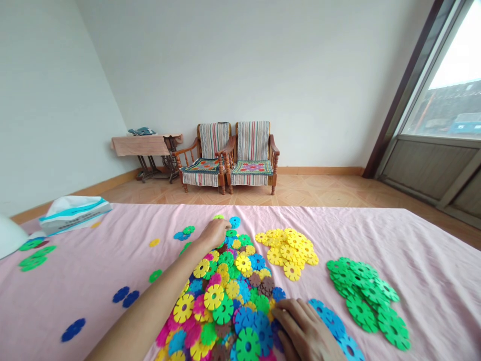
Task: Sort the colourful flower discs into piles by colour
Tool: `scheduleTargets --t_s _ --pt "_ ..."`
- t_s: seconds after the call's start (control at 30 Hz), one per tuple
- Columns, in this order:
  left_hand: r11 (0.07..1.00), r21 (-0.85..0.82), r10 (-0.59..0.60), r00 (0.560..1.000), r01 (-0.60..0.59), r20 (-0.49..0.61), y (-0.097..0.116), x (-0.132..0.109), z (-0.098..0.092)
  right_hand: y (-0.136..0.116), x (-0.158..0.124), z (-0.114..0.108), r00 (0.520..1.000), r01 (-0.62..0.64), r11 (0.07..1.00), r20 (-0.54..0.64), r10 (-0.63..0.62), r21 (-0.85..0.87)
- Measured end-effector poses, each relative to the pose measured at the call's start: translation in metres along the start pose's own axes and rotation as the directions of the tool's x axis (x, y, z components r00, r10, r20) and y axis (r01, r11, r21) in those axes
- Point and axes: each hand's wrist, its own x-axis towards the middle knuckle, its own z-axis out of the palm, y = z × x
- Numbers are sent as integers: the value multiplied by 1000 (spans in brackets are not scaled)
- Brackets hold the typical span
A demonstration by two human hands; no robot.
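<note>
A mixed pile of notched plastic discs in yellow, green, blue, pink and brown lies on the pink cloth. My left hand reaches over the far end of the pile, fingers bent down near a blue disc; whatever its fingertips hold is hidden. At the pile's near right edge rests my right hand, its fingers curled over discs, with the fingertips partly hidden. Right of the pile are a heap of yellow discs, a heap of green discs and a row of blue discs.
Loose dark blue discs and green discs lie on the left of the cloth. A white and blue packet sits at the far left. Beyond the cloth stand two wooden chairs and a covered sewing table.
</note>
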Motion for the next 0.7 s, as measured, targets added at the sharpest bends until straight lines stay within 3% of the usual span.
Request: scheduleTargets --t_s 0.13,0.3,0.43,0.6,0.7 --pt "994 -44 99 994 -97 46 4 -6 -9 -1 1 -2 1000 -6 1000 12 6 -5" --pt "951 -147 290 950 -272 115 0 -27 -18 -1 2 -3 1000 -4 1000 -1 4 10" --pt "982 -92 175 979 -166 100 -14 -47 -32 -1 3 -3 1000 -7 1000 -10 7 18" --pt "996 81 29 970 -49 240 -20 -61 -55 -4 4 -6 1000 -24 999 -6 24 27" --pt "989 143 -58 985 34 164 -8 -61 -57 -9 7 -14 999 -52 998 5 52 41"
